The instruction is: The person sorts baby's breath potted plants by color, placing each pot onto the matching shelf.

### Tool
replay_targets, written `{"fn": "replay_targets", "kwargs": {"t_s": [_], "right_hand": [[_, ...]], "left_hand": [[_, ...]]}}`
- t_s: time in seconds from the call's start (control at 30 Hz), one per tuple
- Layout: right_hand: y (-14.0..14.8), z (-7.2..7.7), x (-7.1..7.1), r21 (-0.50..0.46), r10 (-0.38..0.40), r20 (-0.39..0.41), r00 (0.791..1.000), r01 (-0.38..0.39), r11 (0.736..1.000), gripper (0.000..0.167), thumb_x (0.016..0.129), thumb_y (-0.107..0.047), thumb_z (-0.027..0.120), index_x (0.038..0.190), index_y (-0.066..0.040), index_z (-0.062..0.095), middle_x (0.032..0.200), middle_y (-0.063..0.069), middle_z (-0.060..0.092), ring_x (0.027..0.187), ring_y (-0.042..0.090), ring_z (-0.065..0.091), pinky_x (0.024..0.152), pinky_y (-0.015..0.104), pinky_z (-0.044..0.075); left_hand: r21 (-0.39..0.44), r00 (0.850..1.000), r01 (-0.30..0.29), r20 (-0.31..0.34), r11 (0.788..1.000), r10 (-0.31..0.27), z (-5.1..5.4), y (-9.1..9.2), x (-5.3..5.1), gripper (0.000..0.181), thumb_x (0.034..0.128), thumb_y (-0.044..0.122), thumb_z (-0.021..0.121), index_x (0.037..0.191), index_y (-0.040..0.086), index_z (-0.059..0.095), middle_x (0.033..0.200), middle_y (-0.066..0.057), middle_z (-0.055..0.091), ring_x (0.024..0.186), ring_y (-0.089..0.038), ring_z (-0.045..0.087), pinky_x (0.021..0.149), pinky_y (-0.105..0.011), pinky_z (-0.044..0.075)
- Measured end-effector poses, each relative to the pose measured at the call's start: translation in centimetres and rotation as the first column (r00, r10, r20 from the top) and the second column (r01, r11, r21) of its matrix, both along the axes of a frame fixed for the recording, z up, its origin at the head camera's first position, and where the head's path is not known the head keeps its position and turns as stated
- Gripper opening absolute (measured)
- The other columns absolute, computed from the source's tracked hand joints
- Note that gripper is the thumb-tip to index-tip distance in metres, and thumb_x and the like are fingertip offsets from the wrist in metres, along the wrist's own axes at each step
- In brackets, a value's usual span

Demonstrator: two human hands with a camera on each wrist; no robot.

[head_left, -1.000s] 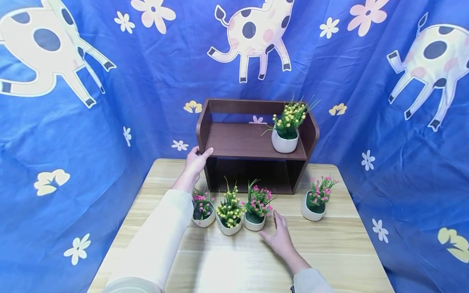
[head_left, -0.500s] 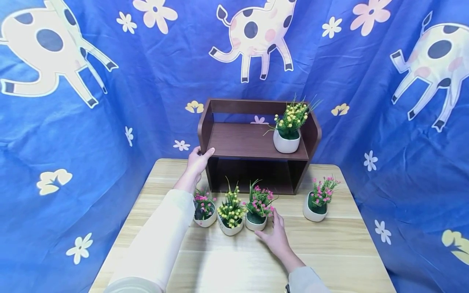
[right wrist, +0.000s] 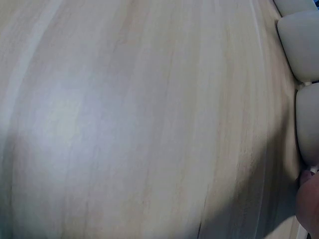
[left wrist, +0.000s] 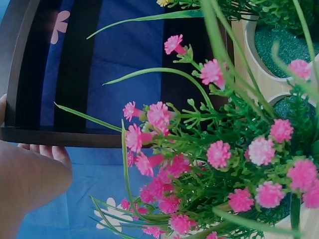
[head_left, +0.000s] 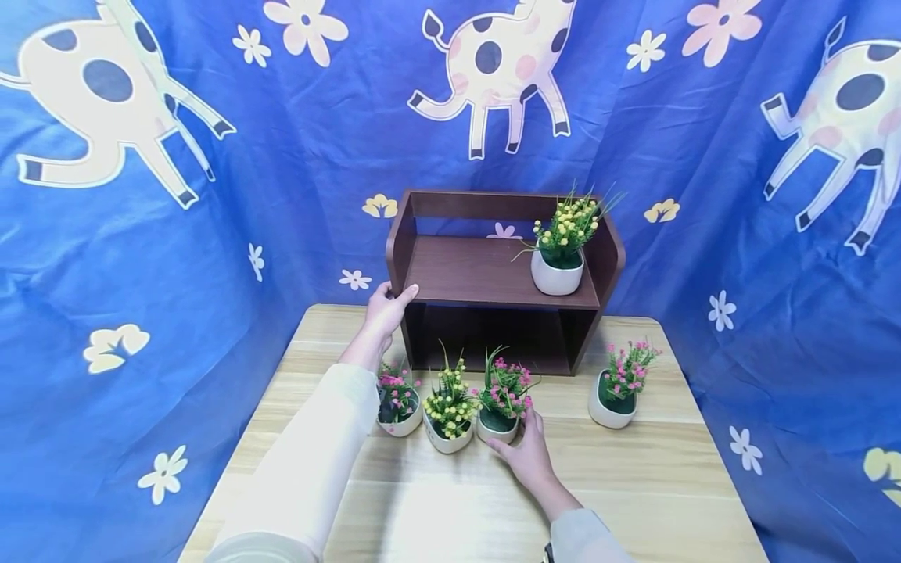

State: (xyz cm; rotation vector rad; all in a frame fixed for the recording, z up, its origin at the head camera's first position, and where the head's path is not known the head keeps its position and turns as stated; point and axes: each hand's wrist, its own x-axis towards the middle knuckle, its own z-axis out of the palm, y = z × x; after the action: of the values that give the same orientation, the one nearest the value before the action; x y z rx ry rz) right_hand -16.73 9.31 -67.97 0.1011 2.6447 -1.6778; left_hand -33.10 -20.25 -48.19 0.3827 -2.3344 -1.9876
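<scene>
My left hand (head_left: 385, 313) grips the left side panel of a dark brown two-tier shelf (head_left: 464, 270), thumb on the front edge. In the left wrist view, fingertips of the left hand (left wrist: 35, 174) show behind the dark board. My right hand (head_left: 529, 457) holds a white pot of pink artificial flowers (head_left: 504, 391) by its front and right side, thumb and fingers apart around it. That pot stands on the table, rightmost of a row. Beside it are a yellow-flowered pot (head_left: 448, 414) and another pink-flowered pot (head_left: 400, 414), partly behind my left sleeve.
On the shelf's upper tier, at the right, stands a white pot with yellow flowers (head_left: 558, 274). Another pink-flowered pot (head_left: 614, 407) is at the right of the wooden table (head_left: 633, 485). A blue patterned curtain (head_left: 317, 156) surrounds the table.
My right hand has moved slightly left and closed in on the pink-flowered pot at the row's right end. The left hand stays on the shelf. The whole view has shifted slightly.
</scene>
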Motion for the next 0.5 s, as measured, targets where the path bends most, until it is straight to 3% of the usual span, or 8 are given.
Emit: {"fn": "replay_targets", "kwargs": {"t_s": [0.2, 0.5], "right_hand": [[0.0, -0.5, 0.1, 0.072, 0.005, -0.060, 0.998, -0.001, 0.997, 0.101, 0.083, -0.032, 0.095, 0.157, 0.012, 0.042, 0.164, 0.031, 0.043, 0.150, 0.052, 0.047, 0.129, 0.063, 0.036], [0.3, -1.2, 0.0, 0.104, 0.016, -0.089, 0.996, -0.007, 0.995, 0.095, 0.087, -0.035, 0.091, 0.157, 0.009, 0.044, 0.163, 0.029, 0.046, 0.151, 0.050, 0.049, 0.128, 0.061, 0.037]], "left_hand": [[-0.003, 1.000, -0.004, 0.012, 1.000, 0.004, -0.2, 0.1, 0.2, 0.069, 0.1047, 0.040, 0.071, 0.158, 0.004, 0.045, 0.166, -0.021, 0.049, 0.156, -0.034, 0.044, 0.135, -0.046, 0.031], [0.005, 1.000, 0.003, -0.011, 1.000, -0.003, 0.1, 0.3, 0.3, 0.069, 0.1050, 0.040, 0.071, 0.157, 0.003, 0.046, 0.164, -0.021, 0.050, 0.155, -0.034, 0.045, 0.135, -0.046, 0.032]]}}
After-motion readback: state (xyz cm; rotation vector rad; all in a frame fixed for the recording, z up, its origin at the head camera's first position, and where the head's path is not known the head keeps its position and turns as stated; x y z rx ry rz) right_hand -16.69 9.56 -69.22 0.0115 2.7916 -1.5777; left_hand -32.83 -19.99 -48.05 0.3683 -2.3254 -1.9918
